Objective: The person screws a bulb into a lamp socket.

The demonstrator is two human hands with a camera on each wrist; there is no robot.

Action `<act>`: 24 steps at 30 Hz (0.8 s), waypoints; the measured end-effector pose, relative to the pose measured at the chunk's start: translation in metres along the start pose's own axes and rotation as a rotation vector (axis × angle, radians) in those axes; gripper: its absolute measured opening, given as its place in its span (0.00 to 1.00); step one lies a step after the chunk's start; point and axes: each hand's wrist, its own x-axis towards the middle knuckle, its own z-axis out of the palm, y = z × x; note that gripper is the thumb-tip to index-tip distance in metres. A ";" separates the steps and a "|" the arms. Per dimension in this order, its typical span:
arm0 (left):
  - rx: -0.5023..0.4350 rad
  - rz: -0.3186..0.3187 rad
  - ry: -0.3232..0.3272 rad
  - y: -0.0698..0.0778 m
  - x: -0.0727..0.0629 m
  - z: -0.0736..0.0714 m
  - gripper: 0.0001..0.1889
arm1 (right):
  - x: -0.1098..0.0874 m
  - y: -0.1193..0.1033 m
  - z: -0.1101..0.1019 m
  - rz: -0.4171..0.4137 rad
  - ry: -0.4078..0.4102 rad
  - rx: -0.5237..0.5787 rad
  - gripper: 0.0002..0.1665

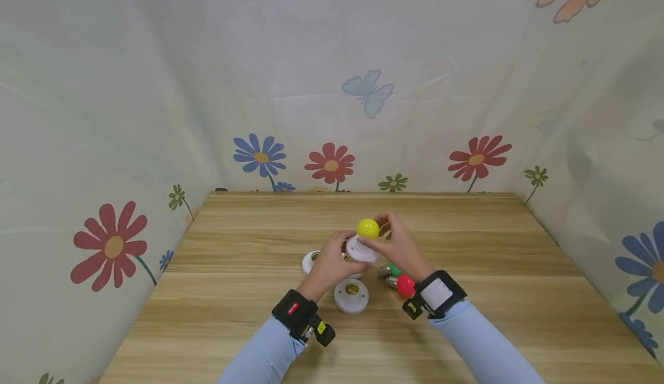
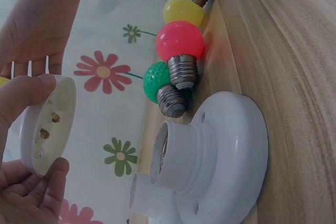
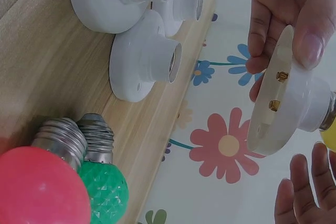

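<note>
A white lamp socket (image 1: 361, 250) is held above the table by my left hand (image 1: 334, 260), thumb and fingers at its round base. The hollow underside of the raised socket (image 2: 60, 124) shows two brass contacts. A yellow bulb (image 1: 368, 228) stands in its mouth, with part of the metal thread visible in the right wrist view. My right hand (image 1: 402, 245) pinches this bulb between thumb and fingers. Below the hands, a white socket (image 1: 351, 296) rests on the wood, with two more partly hidden behind the left hand.
Under my right wrist lie a red bulb (image 1: 405, 285) and a green faceted bulb (image 1: 395, 269). A second yellow bulb (image 2: 184, 10) lies beyond the red one in the left wrist view. Flower-printed cloth (image 1: 415, 124) borders the wooden table (image 1: 249, 222).
</note>
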 end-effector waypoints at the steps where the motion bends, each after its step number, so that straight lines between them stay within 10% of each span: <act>1: -0.001 -0.002 0.001 0.000 0.000 0.000 0.42 | 0.000 0.000 0.000 -0.007 0.003 -0.004 0.31; 24: 0.007 0.000 0.002 0.005 0.000 -0.001 0.40 | 0.000 0.007 -0.008 -0.251 -0.043 -0.011 0.33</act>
